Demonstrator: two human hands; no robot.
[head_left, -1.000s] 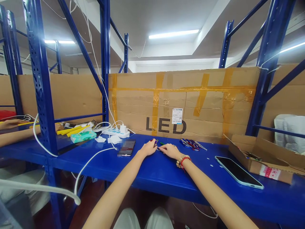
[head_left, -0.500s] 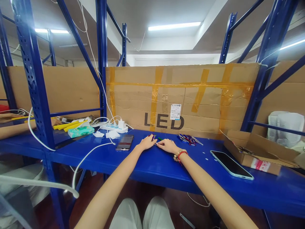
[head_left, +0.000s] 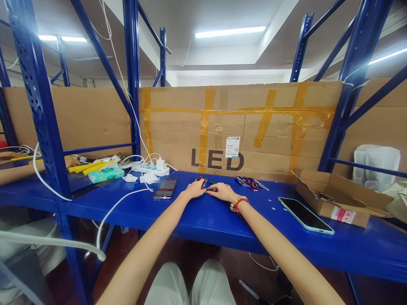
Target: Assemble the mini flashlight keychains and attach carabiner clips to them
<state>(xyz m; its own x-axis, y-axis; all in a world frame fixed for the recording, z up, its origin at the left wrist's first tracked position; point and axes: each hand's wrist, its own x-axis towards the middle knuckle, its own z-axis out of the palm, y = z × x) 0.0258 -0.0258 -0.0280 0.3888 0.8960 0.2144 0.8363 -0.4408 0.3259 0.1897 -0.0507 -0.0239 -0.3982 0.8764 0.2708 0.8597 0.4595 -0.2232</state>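
My left hand (head_left: 194, 189) rests low over the blue shelf top, fingers closed around small coloured slim pieces that are mostly hidden. Just right of it, my right hand (head_left: 221, 192), with a beaded bracelet and red cord at the wrist, has its thumb and fingertips pinched together close to the left fingertips. Whatever it pinches is too small to make out. A bit of green (head_left: 212, 182) shows behind the fingers. To the right lies a pile of slim, shiny blue, red and silver pen-like pieces (head_left: 251, 183).
A dark phone (head_left: 168, 189) lies left of my hands, near a white power strip (head_left: 152, 169) with cables. At right are a light-rimmed phone (head_left: 305, 216) and an open cardboard box (head_left: 341, 203). Tall cardboard (head_left: 178, 127) stands behind. Another person's arm (head_left: 25, 173) reaches in at left.
The view has shifted slightly, so everything sits a little further left and up. Both hands stay close together, with only small finger movement.
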